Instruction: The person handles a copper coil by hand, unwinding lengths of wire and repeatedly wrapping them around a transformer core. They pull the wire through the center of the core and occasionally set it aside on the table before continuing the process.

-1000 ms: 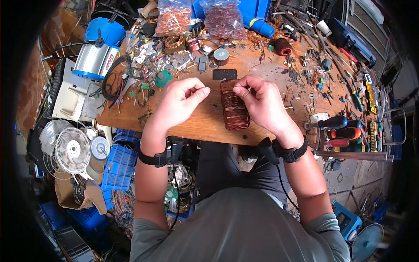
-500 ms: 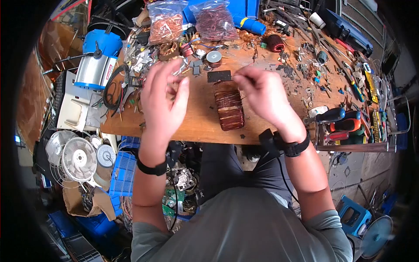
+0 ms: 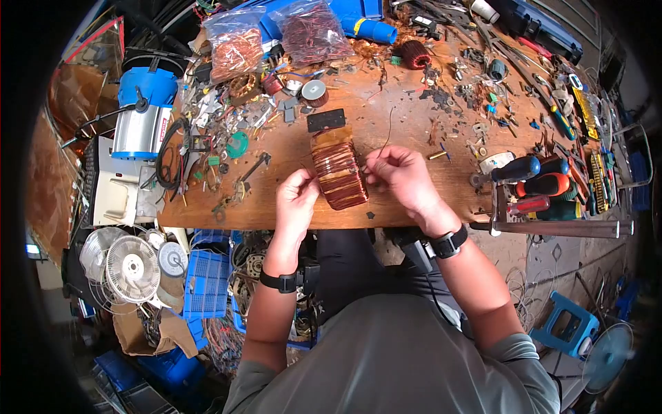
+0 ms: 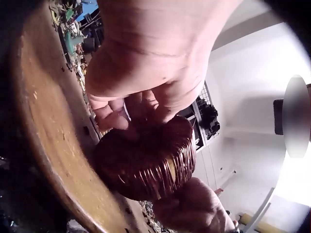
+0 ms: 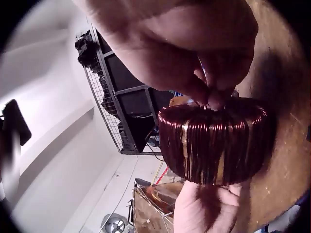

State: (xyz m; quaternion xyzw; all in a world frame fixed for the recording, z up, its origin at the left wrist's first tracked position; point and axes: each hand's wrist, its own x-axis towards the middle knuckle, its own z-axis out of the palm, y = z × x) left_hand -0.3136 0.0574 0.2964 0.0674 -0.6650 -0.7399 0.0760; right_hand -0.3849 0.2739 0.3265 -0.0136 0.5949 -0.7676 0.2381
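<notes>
A ring-shaped coil [image 3: 338, 169] wound with dark copper wire stands on edge on the wooden bench, its wound rim facing the head camera. At its left side is my left hand [image 3: 298, 196]; the left wrist view shows its bent fingertips [image 4: 112, 120] at the dark centre of the ring. I cannot tell whether they pinch anything there. From the other side my right hand [image 3: 407, 181] pinches a thin copper wire [image 3: 391, 125], whose loose end sticks up above the fingers. In the right wrist view its fingertips [image 5: 216, 99] are right at the coil's [image 5: 218, 145] open face.
Beyond the coil lies a black plate [image 3: 325, 120]. Bags of copper scrap [image 3: 234, 52] and loose parts cover the back of the bench. Screwdrivers [image 3: 545, 185] stand in a rack at the right, and a silver and blue machine [image 3: 143, 124] is at the left.
My left hand swung out left from the wire, then came back to the coil's left side. My right hand moved down to the coil's right side with the wire. The view has shifted.
</notes>
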